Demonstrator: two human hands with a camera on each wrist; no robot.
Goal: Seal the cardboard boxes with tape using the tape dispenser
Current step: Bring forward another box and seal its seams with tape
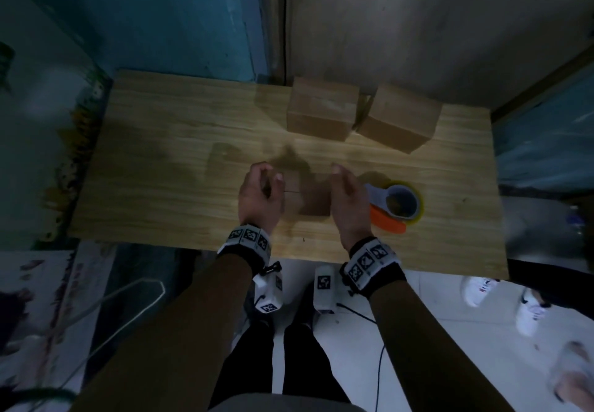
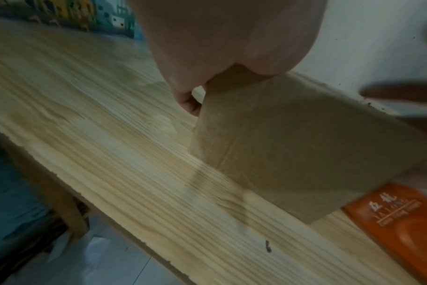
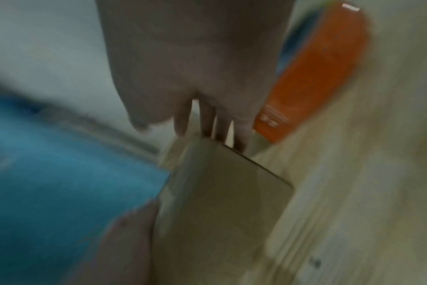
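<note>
A small brown cardboard box (image 1: 313, 197) (image 2: 293, 144) (image 3: 219, 202) stands near the front middle of the wooden table (image 1: 176, 154). My left hand (image 1: 262, 188) (image 2: 219, 38) grips its left edge, with curled fingers behind and the thumb on top. My right hand (image 1: 347, 191) (image 3: 195, 67) lies against the box's right side, fingers straight. The tape dispenser (image 1: 398, 204), grey with a yellowish tape roll and an orange handle (image 2: 402, 227) (image 3: 317, 77), lies on the table just right of my right hand. Nothing holds it.
Two larger closed cardboard boxes (image 1: 321, 109) (image 1: 400, 119) stand side by side at the table's back edge against the wall. Another person's white shoes (image 1: 482, 289) are on the floor at the front right. The table's left half is bare wood.
</note>
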